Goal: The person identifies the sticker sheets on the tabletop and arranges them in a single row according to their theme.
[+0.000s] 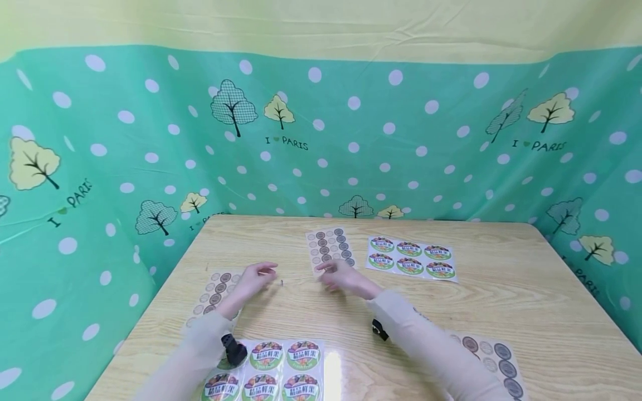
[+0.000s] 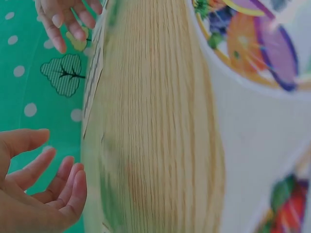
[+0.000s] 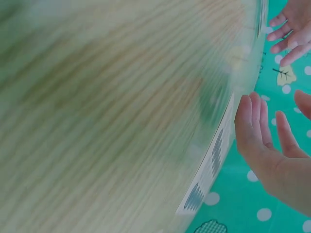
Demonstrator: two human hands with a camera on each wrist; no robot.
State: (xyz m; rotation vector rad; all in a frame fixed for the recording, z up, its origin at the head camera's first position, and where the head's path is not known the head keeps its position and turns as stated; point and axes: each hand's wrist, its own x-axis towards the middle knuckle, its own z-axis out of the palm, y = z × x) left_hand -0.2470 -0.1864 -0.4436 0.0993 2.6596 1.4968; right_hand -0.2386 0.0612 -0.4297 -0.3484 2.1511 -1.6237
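At the right hand point(image 1: 346, 277), thumb and fingers apart, with nothing visibly held. Nearest to it, overlapped at the near end in the head view, the middle sheet point(image 1: 331, 245); lying forward, toward the far side of the table point(image 1: 301, 314), with long axis in mostly the same direction. Farther from the sheet, to the left, loosely curved and without any load, the left hand point(image 1: 256, 280); beside it, a speck point(image 1: 282, 283), too small to identify. With the near edge covered and blurred, impossible to tell whether touched.

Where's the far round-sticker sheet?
Head view: the far round-sticker sheet lies on the table by the right hand, left of the far fruit sheet.
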